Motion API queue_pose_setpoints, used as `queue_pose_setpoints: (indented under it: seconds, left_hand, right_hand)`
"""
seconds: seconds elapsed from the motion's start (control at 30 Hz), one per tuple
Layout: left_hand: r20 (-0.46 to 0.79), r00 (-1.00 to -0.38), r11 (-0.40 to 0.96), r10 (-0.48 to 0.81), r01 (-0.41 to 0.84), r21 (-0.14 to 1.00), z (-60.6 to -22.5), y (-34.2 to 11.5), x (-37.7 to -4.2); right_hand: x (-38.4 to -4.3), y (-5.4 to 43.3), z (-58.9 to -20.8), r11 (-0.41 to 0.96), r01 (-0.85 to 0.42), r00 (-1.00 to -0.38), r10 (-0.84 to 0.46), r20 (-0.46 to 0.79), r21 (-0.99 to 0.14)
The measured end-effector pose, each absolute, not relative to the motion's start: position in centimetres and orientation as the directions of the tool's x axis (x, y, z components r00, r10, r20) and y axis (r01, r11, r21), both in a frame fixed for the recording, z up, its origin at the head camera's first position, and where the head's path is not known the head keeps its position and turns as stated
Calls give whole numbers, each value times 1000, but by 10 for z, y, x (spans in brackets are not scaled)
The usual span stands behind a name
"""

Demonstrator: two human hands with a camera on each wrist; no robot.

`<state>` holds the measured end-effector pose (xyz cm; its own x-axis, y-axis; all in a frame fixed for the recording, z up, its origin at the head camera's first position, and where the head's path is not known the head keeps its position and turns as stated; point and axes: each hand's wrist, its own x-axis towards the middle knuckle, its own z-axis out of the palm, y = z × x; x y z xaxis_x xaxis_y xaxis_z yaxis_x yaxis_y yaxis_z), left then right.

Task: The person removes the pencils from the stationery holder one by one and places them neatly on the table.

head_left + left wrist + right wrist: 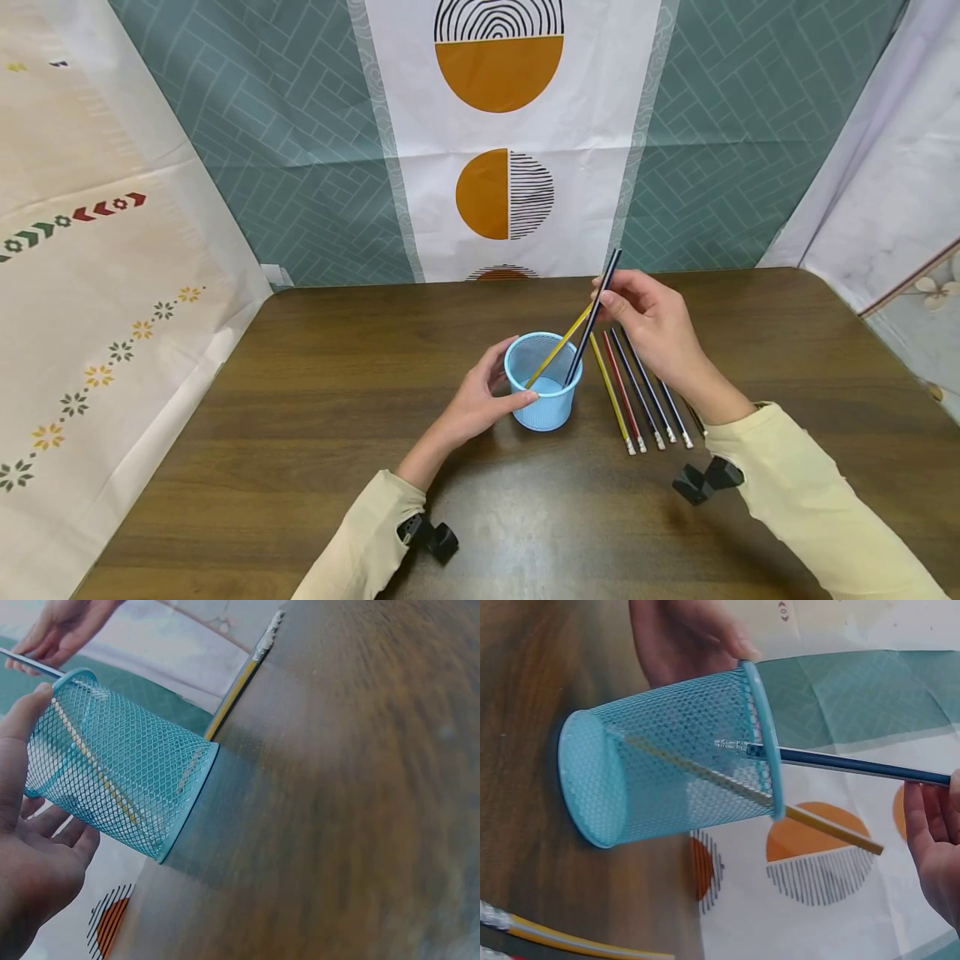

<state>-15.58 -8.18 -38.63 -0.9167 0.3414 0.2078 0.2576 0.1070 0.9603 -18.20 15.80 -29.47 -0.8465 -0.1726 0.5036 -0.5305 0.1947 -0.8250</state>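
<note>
A light-blue mesh pencil cup stands upright on the table. My left hand holds it from the left, thumb at the near rim and fingers around the side. Inside leans a yellow pencil, its upper end out past the rim. My right hand pinches a dark blue striped pencil near its upper end. Seen from the right wrist, that pencil's eraser end is inside the cup, apart from the bottom.
Right of the cup, several pencils lie side by side with erasers toward me: a yellow pencil, a red pencil and dark blue ones. The brown wooden table ends at a patterned cloth backdrop.
</note>
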Motion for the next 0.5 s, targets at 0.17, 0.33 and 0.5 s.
queue_pose_setpoints:
  seconds: [0.17, 0.33, 0.5]
  left_hand:
    - [210, -917, 113, 339, 261, 959, -386, -82, -156]
    - [216, -916, 121, 337, 270, 955, -387, -82, -157]
    - [229, -914, 114, 335, 280, 953, -389, -82, -157]
  right_hand:
    - [-180, 156, -282, 166, -570, -821, -133, 555, -805]
    - [-179, 156, -271, 153, -600, -800, -107, 590, -786]
    - [-179, 158, -267, 162, -594, -804, -110, 584, -788]
